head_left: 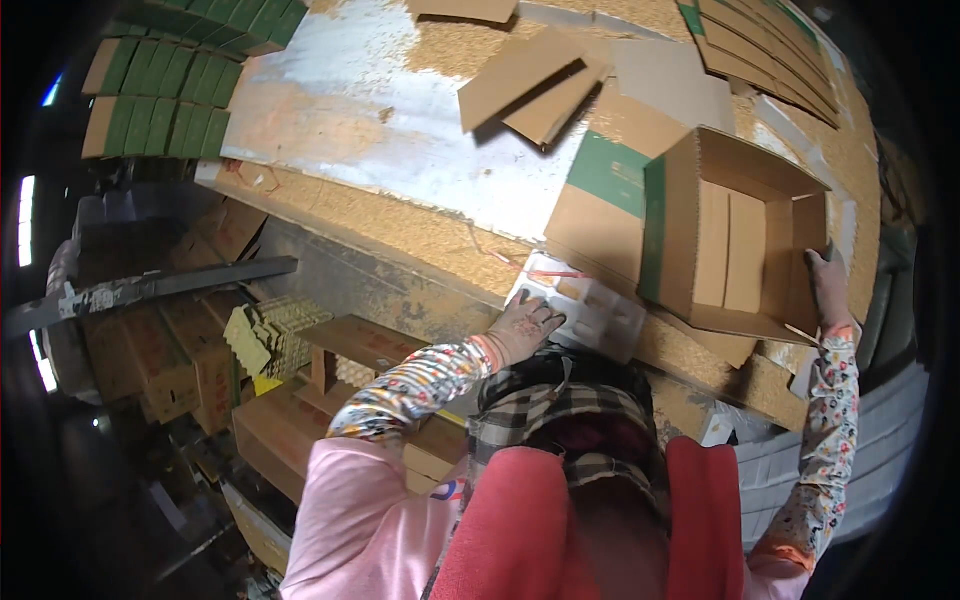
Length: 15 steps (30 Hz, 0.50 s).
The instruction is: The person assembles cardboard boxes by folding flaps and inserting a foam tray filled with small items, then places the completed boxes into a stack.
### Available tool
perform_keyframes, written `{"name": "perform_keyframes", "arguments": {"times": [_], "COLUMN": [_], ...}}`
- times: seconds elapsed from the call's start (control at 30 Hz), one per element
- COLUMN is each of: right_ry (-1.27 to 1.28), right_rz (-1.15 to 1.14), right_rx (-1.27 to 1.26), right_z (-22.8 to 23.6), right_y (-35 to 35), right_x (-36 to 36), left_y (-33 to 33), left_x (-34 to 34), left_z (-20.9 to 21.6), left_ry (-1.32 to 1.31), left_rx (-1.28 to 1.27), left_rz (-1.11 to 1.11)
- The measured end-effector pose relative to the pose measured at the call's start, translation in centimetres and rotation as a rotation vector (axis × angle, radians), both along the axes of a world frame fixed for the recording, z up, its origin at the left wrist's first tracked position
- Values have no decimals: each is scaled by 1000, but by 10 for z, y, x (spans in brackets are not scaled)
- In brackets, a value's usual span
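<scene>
An open cardboard box, brown inside with a green band outside, stands tilted at the right of the table. My right hand is closed on its right wall, near the front corner; part of the fingers is hidden. Close to my body, a white moulded tray with several hollows lies over the table's front edge. My left hand is on the tray's left end, fingers bent over it. Beside the box, a flat cardboard piece with a green panel lies on the table.
The table has a worn white and chipboard top. Loose cardboard pieces lie across its middle. Flattened cartons are stacked far right, green-and-brown boxes far left. Below left are egg trays, open cartons and a metal bar.
</scene>
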State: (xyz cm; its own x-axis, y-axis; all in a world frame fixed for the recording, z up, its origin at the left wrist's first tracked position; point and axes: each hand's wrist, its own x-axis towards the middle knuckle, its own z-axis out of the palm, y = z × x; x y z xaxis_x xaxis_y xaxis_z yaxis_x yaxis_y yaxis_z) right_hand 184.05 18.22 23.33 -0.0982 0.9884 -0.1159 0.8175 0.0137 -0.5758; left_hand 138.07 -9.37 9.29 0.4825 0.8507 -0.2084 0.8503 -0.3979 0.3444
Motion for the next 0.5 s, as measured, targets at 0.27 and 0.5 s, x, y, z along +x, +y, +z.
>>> {"name": "perform_keyframes", "arguments": {"times": [0.27, 0.5], "right_ry": [140, -129], "right_rz": [10, -120], "right_rx": [-69, -72], "right_z": [-13, 23], "right_y": [20, -8], "right_x": [25, -50], "left_y": [40, 113], "left_x": [-230, -219], "left_z": [97, 85], "left_ry": [755, 417], "left_rx": [-538, 281], "left_rz": [158, 695]}}
